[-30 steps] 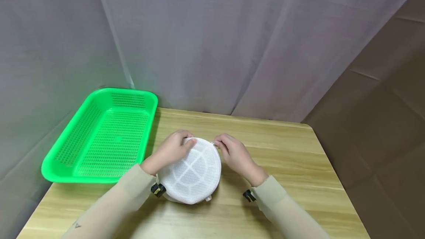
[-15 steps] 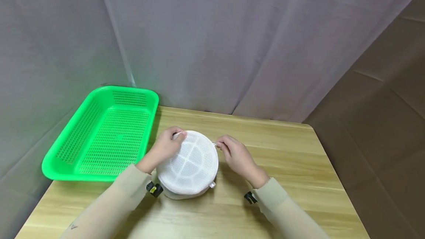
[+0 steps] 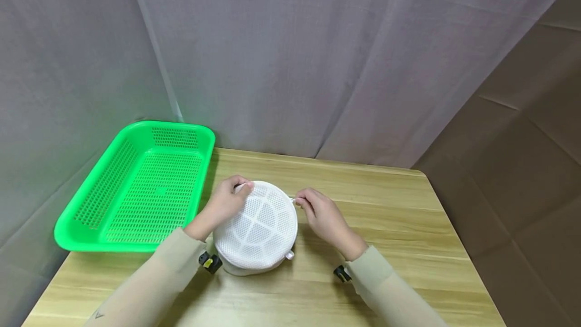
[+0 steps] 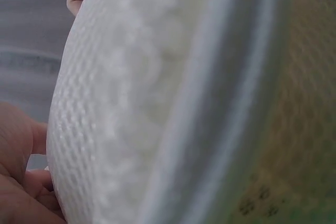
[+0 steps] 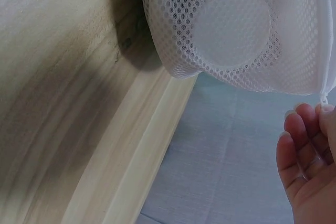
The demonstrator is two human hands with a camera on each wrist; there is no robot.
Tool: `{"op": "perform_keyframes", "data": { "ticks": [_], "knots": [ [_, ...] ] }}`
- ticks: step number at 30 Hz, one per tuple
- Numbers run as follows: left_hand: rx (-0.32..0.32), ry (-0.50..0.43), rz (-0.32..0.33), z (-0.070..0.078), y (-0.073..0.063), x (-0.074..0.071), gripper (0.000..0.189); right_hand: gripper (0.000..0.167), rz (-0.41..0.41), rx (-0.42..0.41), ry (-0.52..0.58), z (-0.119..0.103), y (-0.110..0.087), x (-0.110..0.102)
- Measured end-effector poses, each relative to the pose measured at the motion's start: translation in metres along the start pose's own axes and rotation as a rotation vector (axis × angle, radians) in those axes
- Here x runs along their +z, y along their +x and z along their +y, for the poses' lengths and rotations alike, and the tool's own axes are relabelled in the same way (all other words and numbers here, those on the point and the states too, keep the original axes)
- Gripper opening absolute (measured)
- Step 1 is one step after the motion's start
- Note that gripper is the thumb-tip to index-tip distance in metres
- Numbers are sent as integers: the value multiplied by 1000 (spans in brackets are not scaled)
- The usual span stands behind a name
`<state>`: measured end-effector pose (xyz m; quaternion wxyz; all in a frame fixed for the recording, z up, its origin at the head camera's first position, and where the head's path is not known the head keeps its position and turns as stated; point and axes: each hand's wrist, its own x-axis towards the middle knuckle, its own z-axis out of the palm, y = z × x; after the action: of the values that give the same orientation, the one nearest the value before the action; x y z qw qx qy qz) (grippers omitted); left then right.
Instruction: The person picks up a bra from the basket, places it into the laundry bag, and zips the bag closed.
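A round white mesh laundry bag (image 3: 255,226) stands on the table, its flat ribbed face turned up toward the head camera. My left hand (image 3: 227,202) grips its far-left rim, the thumb on top and the other fingertips hidden behind the mesh. At the far-right rim my right hand (image 3: 323,215) pinches the small white zipper pull (image 5: 324,99) between thumb and forefinger. In the right wrist view the pull hangs at the bag's seam, while the remaining fingers curve loosely. A small white tab (image 3: 289,255) sticks out at the near-right rim.
A green perforated plastic basket (image 3: 159,191) lies on the left of the wooden table (image 3: 390,226), close to the left sleeve. Grey curtain (image 3: 272,64) rises behind the table's far edge, and a brown sheet (image 3: 513,165) hangs along the right.
Over the last second, my left hand and the bag's rim shifted slightly left and away from me. The right hand stayed almost in place on the zipper pull. Little differs since half a second ago.
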<state>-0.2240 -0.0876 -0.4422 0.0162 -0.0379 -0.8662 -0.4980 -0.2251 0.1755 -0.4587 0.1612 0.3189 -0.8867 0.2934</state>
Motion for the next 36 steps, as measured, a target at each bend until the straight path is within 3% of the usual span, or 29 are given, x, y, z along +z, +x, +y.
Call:
{"op": "perform_keyframes", "data": {
  "ticks": [18, 24, 31, 36],
  "knots": [
    [14, -7, 24, 1, 0, -2, 24, 6, 7, 8, -5, 3, -4, -3],
    [21, -10, 0, 3, 1, -2, 24, 6, 10, 8, -9, 1, -3, -5],
    [180, 89, -64, 14, -2, 6, 40, 5, 25, 7, -4, -2, -3, -7],
    [249, 204, -78, 23, -7, 14, 43, 5, 41, -14, 0, -3, -4, -6]
  ]
}}
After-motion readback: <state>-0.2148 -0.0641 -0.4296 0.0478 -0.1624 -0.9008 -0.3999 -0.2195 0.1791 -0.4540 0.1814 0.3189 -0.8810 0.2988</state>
